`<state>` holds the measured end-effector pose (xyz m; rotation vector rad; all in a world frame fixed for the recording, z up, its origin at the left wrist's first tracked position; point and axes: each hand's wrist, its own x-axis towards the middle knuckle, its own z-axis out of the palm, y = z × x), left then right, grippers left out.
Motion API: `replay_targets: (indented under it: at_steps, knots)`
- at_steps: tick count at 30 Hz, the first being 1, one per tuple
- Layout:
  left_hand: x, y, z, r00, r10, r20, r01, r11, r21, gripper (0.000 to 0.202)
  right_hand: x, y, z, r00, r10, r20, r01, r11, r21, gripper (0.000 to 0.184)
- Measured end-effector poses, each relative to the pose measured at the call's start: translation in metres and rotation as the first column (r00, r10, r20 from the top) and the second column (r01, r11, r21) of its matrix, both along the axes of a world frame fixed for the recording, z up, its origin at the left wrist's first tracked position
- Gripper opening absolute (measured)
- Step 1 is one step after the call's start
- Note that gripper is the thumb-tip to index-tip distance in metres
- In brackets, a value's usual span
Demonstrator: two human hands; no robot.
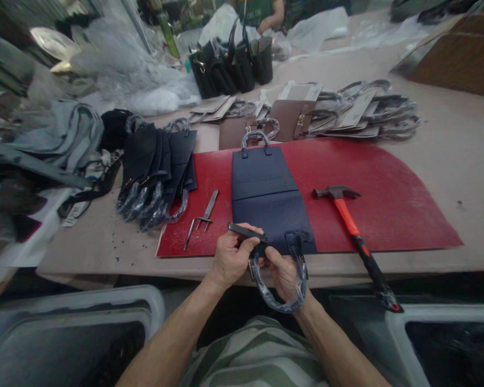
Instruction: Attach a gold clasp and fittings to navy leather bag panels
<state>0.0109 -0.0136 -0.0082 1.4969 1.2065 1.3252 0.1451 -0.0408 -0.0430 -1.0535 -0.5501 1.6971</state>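
A dark navy bag panel (266, 188) lies flat on a red board (371, 177), with a plastic-wrapped handle (256, 137) at its far end and another wrapped handle (280, 305) at its near end. My left hand (236, 255) is closed around a dark strap (246, 232) close to the panel's near edge. Through the near handle reaches my right hand (283, 271), its fingers pinched at the panel's edge by the handle's base; what they grip is partly hidden. A hammer (349, 215) with an orange and black grip rests right of the panel. Left of it lie metal punch tools (205, 212).
Several dark panels with wrapped handles (157, 161) are stacked at the left. Brown panels (292, 118) and wrapped handles lie behind the board. Dark bags (234, 62) stand farther back, near another person's hand (271, 21). Plastic bins (153, 301) flank me below the table edge.
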Motion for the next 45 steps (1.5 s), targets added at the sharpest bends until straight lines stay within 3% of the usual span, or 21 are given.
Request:
replay_targets:
  at_steps: [8, 18, 26, 40, 45]
  knots:
    - [0.003, 0.0, -0.003, 0.993, 0.017, -0.114, -0.005, 0.994, 0.106, 0.008, 0.003, 0.0, -0.003, 0.998, 0.04, 0.044, -0.041, 0.999, 0.017, 0.045]
    - [0.002, 0.001, 0.001, 0.988, 0.017, -0.15, -0.009, 0.999, 0.053, 0.009, 0.009, 0.0, -0.005, 0.985, 0.073, 0.154, -0.088, 0.992, 0.093, 0.045]
    - [0.006, 0.002, 0.003, 0.984, 0.034, -0.172, -0.027, 0.999, 0.045, 0.009, 0.006, -0.002, -0.005, 0.986, 0.081, 0.146, -0.089, 0.995, 0.046, 0.046]
    - [0.003, 0.013, 0.001, 0.968, -0.054, -0.245, 0.079, 0.993, 0.09, 0.01, -0.003, -0.007, -0.006, 0.972, 0.049, 0.229, -0.036, 0.997, -0.062, 0.055]
    - [0.001, 0.012, -0.009, 0.957, -0.085, -0.277, 0.115, 0.989, 0.097, 0.01, -0.009, -0.012, -0.011, 0.973, 0.022, 0.228, 0.01, 0.99, -0.138, 0.06]
